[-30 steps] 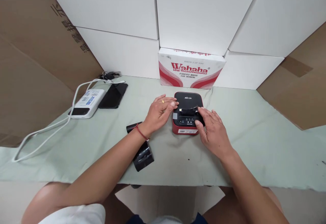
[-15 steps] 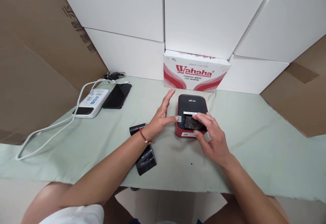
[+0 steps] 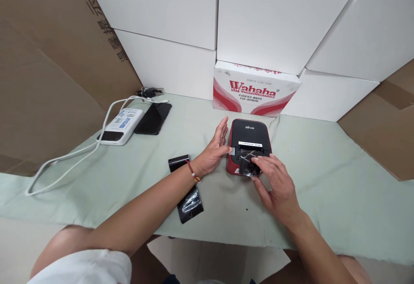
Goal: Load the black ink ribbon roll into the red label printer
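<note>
Red-and-black tabletop printer point(image 3: 249, 132) on the green cloth point(image 3: 323, 167), before the Wahaha water carton point(image 3: 257, 90), left hand point(image 3: 213, 151) spread loosely beside it, thumb on its grey tab point(image 3: 233, 151); right hand point(image 3: 280, 187) holding black film point(image 3: 247, 165) narrowly between thumb and fingers; dark glossy strip point(image 3: 191, 206) under left forearm point(image 3: 152, 206)

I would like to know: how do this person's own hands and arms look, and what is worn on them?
The left hand is bare, with a thin red bracelet at its wrist. A white sleeve covers the upper left arm. The right hand is bare.
</note>
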`<state>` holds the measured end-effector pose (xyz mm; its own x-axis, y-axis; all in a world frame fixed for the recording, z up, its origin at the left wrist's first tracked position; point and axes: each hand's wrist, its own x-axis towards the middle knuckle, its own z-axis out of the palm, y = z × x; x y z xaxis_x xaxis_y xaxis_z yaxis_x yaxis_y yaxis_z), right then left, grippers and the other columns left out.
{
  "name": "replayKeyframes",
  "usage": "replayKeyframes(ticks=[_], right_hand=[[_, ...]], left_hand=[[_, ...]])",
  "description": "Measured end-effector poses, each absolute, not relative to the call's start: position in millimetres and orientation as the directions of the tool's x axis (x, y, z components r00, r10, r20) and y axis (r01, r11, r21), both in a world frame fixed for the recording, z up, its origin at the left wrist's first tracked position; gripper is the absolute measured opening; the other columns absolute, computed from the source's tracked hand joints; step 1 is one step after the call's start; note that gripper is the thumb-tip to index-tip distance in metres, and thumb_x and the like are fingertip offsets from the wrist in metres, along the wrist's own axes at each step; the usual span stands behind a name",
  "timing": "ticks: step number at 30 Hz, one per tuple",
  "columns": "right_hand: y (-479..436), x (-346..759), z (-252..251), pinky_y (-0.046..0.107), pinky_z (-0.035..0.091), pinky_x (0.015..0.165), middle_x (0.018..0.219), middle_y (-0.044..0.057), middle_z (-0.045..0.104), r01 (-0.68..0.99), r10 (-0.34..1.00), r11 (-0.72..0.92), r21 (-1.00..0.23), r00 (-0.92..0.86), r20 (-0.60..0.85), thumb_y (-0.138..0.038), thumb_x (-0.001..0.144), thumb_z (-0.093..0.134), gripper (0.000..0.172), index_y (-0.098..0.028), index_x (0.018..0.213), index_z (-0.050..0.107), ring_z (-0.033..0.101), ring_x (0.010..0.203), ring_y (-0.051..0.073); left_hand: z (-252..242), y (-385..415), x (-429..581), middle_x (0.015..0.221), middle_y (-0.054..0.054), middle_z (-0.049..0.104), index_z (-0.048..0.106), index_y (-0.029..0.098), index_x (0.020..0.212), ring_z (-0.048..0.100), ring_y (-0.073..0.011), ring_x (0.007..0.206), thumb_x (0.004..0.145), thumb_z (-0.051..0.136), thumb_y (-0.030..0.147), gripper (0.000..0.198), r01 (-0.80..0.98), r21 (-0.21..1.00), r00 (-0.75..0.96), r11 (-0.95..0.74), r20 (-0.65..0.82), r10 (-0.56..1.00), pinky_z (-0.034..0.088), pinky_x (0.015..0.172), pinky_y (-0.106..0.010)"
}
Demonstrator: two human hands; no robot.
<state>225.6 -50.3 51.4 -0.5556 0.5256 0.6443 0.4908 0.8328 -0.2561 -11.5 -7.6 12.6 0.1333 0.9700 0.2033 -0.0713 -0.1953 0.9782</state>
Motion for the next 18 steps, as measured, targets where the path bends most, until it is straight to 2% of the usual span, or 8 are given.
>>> replayKeyframes(ticks=[3,7,11,15,18], right_hand=[[-49.2,223.6,51.5,0.056,0.052,0.106,0.123,0.011,0.073,0.491,0.524,0.833,-0.253,-0.558,0.644,-0.01,0.094,0.059,0.058,-0.024,0.149,0.048,0.065,0.116,0.028],[-47.8,222.2,54.3,0.054,0.054,0.101,0.121,0.01,0.072,0.486,0.537,0.828,-0.28,-0.544,0.644,-0.009,0.095,0.054,0.057,-0.027,0.148,0.049,0.065,0.114,0.029],[-46.6,221.1,55.9,0.053,0.054,0.099,0.121,0.01,0.072,0.475,0.536,0.831,-0.29,-0.541,0.648,-0.007,0.094,0.053,0.057,-0.026,0.147,0.049,0.063,0.114,0.029],[-45.1,221.2,53.1,0.054,0.054,0.1,0.121,0.011,0.072,0.475,0.526,0.834,-0.281,-0.534,0.662,-0.005,0.094,0.054,0.056,-0.025,0.147,0.051,0.062,0.115,0.028],[-43.8,222.5,50.6,0.054,0.055,0.1,0.124,0.011,0.072,0.489,0.518,0.833,-0.258,-0.528,0.673,-0.006,0.095,0.055,0.057,-0.026,0.148,0.05,0.063,0.118,0.029]], left_hand=[[10.1,-6.9,-8.7,0.177,-0.001,0.006,0.0,0.036,0.164,0.003,-0.0208,0.164,0.079,0.058,0.033,0.103,-0.09,0.974,0.129,-0.209,0.22,0.967,0.012,0.133,-0.049],[9.6,-7.7,-6.0,0.177,0.002,0.006,0.001,0.038,0.164,0.005,-0.02,0.164,0.08,0.055,0.03,0.1,-0.045,0.974,0.124,-0.222,0.226,0.966,0.018,0.133,-0.049],[11.0,-8.0,-4.6,0.177,0.001,0.006,0.003,0.038,0.163,0.007,-0.0226,0.164,0.081,0.056,0.029,0.099,-0.052,0.973,0.119,-0.225,0.23,0.966,0.021,0.132,-0.051],[11.2,-9.5,-7.3,0.174,-0.003,0.019,0.018,0.034,0.16,0.018,-0.0243,0.162,0.081,0.06,0.027,0.09,-0.111,0.959,0.133,-0.26,0.273,0.953,0.026,0.131,-0.048],[17.4,-14.3,-12.1,0.172,-0.008,0.024,0.034,0.029,0.153,0.021,-0.0264,0.161,0.082,0.063,0.029,0.077,-0.011,0.96,0.065,-0.28,0.28,0.958,0.021,0.132,-0.05]])
